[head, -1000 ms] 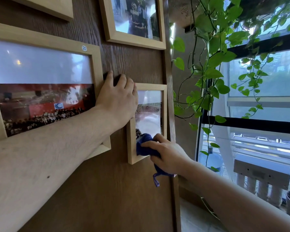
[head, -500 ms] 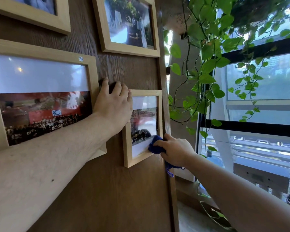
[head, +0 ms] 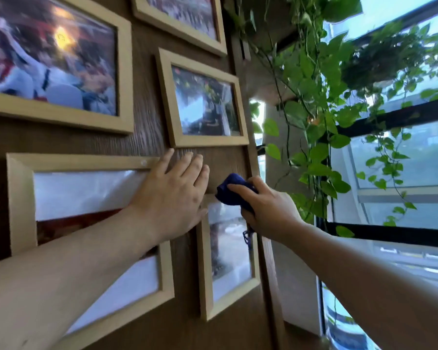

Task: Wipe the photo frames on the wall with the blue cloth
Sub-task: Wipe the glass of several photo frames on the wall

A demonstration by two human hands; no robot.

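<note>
Several light wooden photo frames hang on a dark wood wall. My right hand (head: 268, 208) grips the bunched blue cloth (head: 234, 189) and presses it on the top edge of the small lower frame (head: 205, 286). My left hand (head: 173, 195) lies flat, fingers spread, over the top right corner of the wide frame (head: 18, 198) and the small frame's top left corner. Above them hangs a middle frame (head: 167, 97). A large frame (head: 124, 79) sits at the upper left. Another frame (head: 177, 25) is cut off at the top.
The wall panel ends in a vertical edge (head: 271, 274) just right of the small frame. A trailing green vine (head: 316, 117) hangs close to the right of that edge. Windows with dark bars (head: 395, 117) fill the right side.
My right hand has carried the cloth from the small frame's lower right up to its top edge. The camera has tilted up, so higher frames show. My left hand stays at the frame corners.
</note>
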